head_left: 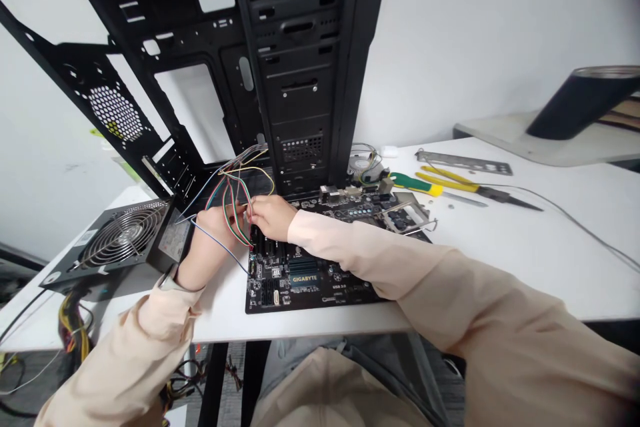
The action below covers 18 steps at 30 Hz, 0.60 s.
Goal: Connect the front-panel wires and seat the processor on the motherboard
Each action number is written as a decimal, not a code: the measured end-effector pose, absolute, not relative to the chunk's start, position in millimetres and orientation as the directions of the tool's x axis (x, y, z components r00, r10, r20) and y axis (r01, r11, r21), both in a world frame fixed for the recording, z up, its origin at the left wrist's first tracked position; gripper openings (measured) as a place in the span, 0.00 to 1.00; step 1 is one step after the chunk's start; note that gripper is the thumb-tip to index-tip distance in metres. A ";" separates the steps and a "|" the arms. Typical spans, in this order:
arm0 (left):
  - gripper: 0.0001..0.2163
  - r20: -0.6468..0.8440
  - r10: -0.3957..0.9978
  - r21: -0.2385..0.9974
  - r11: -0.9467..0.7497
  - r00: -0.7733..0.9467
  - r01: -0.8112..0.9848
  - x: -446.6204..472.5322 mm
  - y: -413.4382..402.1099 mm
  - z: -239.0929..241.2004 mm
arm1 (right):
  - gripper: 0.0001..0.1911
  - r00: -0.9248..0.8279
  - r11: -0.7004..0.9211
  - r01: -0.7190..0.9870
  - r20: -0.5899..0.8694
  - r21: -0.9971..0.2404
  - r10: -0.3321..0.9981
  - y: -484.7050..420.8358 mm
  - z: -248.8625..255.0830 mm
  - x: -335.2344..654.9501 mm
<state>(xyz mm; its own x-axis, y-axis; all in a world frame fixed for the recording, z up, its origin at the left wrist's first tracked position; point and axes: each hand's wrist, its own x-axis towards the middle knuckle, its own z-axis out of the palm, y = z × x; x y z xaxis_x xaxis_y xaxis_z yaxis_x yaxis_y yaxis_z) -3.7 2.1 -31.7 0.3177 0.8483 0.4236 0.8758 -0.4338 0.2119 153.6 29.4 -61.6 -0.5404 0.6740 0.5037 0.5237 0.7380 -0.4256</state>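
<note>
My left hand [219, 227] is closed in a pinch at the left edge of a black Gigabyte motherboard [273, 283] lying flat on the table. Right against it, my right hand [271, 215] pinches a thin cable [247, 195], fingertips meeting the left hand's. What exactly sits between the fingertips is mostly hidden. A bundle of thin coloured wires [227, 203] comes out of the black computer case [305, 93] and passes over the left hand. Some of these wires end at the board's left edge, among them a blue wire [220, 245].
A power supply [127, 240] with a round fan grille stands at the left, its cables [75, 323] hanging over the table edge. On the right lie a green-and-yellow screwdriver [415, 184], yellow-handled pliers [465, 183] and a metal I/O shield [463, 162]. A monitor stand [565, 113] is behind.
</note>
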 end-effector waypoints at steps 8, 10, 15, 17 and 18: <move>0.12 0.498 0.816 0.347 -0.497 0.292 0.795 -4.3 7.6 -35.8 | 0.10 -0.455 0.739 0.477 0.586 -0.476 0.671 27.9 -58.3 153.1; 0.11 0.515 0.810 0.376 -0.508 0.281 0.775 -4.1 9.8 -36.0 | 0.10 -0.438 0.741 0.458 0.600 -0.491 0.669 27.8 -58.0 152.3; 0.10 0.524 0.823 0.456 -0.486 0.216 0.745 -5.4 13.6 -39.6 | 0.06 -0.437 0.735 0.420 0.592 -0.532 0.677 31.2 -60.6 151.0; 0.11 0.503 0.843 0.503 -0.464 0.189 0.729 -6.3 14.5 -42.7 | 0.05 -0.417 0.715 0.417 0.581 -0.561 0.699 33.4 -61.8 150.4; 0.11 0.489 0.854 0.528 -0.454 0.181 0.718 -6.6 14.9 -44.2 | 0.04 -0.402 0.701 0.416 0.575 -0.579 0.713 34.3 -62.2 150.1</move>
